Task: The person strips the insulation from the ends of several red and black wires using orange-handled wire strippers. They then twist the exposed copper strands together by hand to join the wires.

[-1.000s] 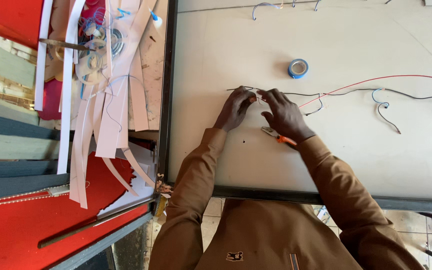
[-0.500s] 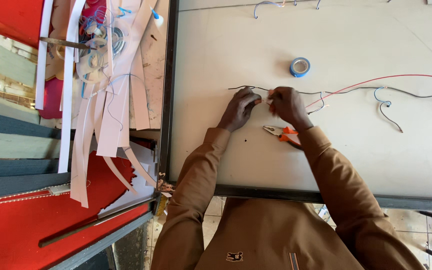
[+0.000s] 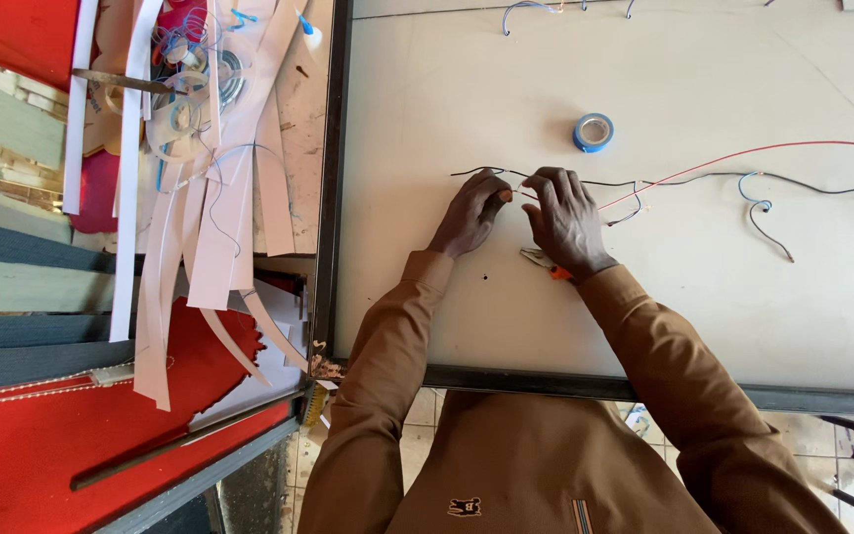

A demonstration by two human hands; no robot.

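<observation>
Both hands are meeting near the middle of the white panel (image 3: pixel 427 297). The left hand (image 3: pixel 470 215) and right hand (image 3: pixel 567 220) are each pinching closed on the thin black wire (image 3: pixel 684 181), seemingly working a join. Orange-handled pliers (image 3: pixel 546 264) are lying beside the right wrist. Blue tape roll (image 3: pixel 593 132) is sitting apart toward the far edge, so taping looks undone.

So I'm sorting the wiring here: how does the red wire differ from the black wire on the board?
The red wire runs in one smooth arc toward the hands; the black wire lies wavier, with kinks. The black wire passes on beyond the left hand; the red wire ends near the right hand. Both are thin and lie on the pale board.
</observation>
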